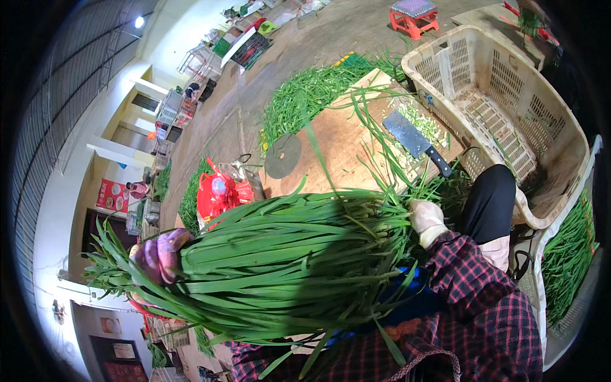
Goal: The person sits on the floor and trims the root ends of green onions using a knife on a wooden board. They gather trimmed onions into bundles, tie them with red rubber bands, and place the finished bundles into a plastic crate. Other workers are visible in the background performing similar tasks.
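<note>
A thick bundle of long flat green leaves, like garlic chives (267,258), lies across my front. My left hand (161,255), in a purple striped glove, is wrapped round its narrow leafy end at the left. At the stem end my right hand (426,216), in a pale glove, grips some of the stems; its fingertips are partly hidden. Beyond the bundle, a cleaver (410,136) with a black handle rests on a wooden board (317,148), beside chopped pale stem bits (420,122). Loose leaves lie over the board, and a dark round disc (283,156) sits at its left edge.
A large beige plastic crate (482,138) stands at the right of the board. Heaped greens (305,95) lie beyond it, and red plastic bags (222,193) at its left. More greens (570,258) fill a container at far right. A red stool (414,19) stands farther off.
</note>
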Action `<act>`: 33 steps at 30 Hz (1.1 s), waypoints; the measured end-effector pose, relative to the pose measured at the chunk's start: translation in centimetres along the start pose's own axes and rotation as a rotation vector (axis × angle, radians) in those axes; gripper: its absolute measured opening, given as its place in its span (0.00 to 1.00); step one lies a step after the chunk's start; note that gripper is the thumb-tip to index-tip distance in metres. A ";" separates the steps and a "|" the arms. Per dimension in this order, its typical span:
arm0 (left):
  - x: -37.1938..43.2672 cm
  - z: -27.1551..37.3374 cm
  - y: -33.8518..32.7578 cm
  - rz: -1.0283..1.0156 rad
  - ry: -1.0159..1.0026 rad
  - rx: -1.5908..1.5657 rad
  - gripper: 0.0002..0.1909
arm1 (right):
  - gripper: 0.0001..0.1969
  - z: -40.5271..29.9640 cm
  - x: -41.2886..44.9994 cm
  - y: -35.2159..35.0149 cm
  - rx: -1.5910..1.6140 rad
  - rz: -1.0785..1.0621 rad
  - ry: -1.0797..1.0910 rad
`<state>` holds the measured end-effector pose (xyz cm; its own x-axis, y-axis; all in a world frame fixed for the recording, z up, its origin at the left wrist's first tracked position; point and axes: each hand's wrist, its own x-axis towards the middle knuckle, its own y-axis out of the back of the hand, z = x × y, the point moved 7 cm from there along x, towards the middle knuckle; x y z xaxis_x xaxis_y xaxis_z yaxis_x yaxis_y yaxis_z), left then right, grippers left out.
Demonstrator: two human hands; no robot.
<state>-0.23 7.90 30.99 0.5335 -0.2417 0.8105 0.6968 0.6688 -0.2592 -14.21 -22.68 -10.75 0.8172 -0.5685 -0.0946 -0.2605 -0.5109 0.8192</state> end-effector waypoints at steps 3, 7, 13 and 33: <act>0.8 0.2 0.2 -0.005 -0.015 -0.007 0.10 | 0.10 3.9 -0.9 -1.2 -0.242 -0.342 -0.155; 0.8 0.7 0.6 -0.013 -0.032 0.009 0.08 | 0.27 -3.1 0.0 9.0 0.218 -0.037 0.079; 0.6 1.1 1.1 -0.015 -0.038 0.013 0.07 | 0.17 -9.3 2.7 6.2 0.621 -0.100 0.258; 1.7 1.7 1.8 -0.130 -0.097 0.091 0.04 | 0.07 -12.5 1.1 7.6 1.690 -0.583 0.146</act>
<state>1.11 9.91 32.85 0.3900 -0.2641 0.8821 0.7082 0.6983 -0.1041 -8.87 -19.10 2.42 0.9964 -0.0840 -0.0082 -0.0645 -0.6965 -0.7146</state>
